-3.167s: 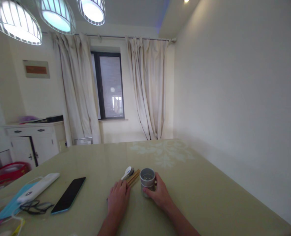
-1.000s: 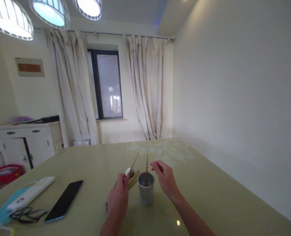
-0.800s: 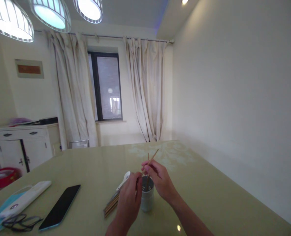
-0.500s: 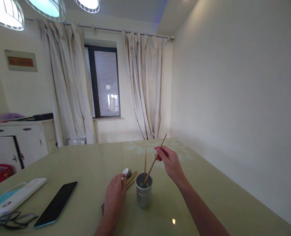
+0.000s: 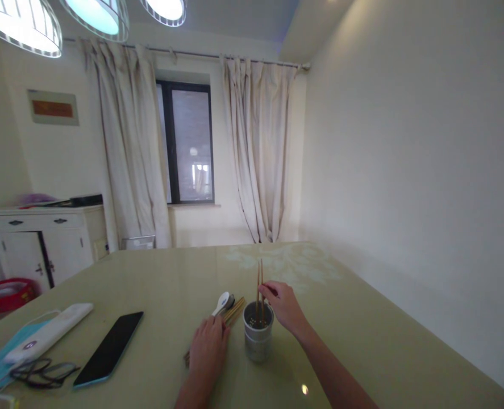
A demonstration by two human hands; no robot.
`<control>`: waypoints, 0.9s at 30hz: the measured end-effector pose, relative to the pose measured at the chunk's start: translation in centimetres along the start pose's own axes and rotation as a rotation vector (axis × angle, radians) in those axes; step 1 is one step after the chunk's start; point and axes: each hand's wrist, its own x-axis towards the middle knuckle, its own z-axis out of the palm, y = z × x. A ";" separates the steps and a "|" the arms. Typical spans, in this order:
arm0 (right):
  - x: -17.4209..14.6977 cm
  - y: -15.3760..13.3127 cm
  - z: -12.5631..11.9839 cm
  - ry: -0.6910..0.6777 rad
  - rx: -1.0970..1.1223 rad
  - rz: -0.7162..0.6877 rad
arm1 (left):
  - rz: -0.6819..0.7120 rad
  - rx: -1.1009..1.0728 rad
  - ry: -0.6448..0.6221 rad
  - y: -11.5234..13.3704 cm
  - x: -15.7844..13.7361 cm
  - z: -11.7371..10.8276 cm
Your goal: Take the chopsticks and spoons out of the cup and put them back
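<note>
A metal utensil holder (image 5: 258,341) stands upright on the table, with two chopsticks (image 5: 258,281) rising from it nearly vertical. My right hand (image 5: 283,307) is closed, thumb and fingers pinching the right-hand chopstick above the rim. Left of the holder, my left hand (image 5: 209,343) lies over a bundle of wooden chopsticks (image 5: 236,309), its fingers curled down onto them. Its palm hides most of the bundle. Beyond the fingers, a white spoon (image 5: 221,302) shows beside a darker spoon (image 5: 230,301). Darker utensil ends peek out left of the left hand.
On the left of the table (image 5: 158,278) lie a phone (image 5: 109,349), a white power bank-like device (image 5: 49,332), a blue face mask (image 5: 11,352) and folded glasses (image 5: 42,372). A wall (image 5: 405,170) runs along the right side. A white cabinet (image 5: 64,244) stands far left.
My right hand has moved down and left, bringing its tilted chopstick upright beside the other one in the holder. My left hand stays at the bundle; the view has shifted slightly.
</note>
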 end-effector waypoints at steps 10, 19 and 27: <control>1.3 0.2 0.4 -0.034 -0.012 0.036 | 0.009 0.001 0.028 0.8 -0.2 -0.6; 1.3 0.1 0.3 -0.051 -0.043 0.095 | -0.129 -0.414 0.155 1.3 0.0 -1.1; -0.2 -3.4 -1.8 0.075 0.147 -0.046 | 0.190 -0.835 0.549 4.8 -0.8 -4.2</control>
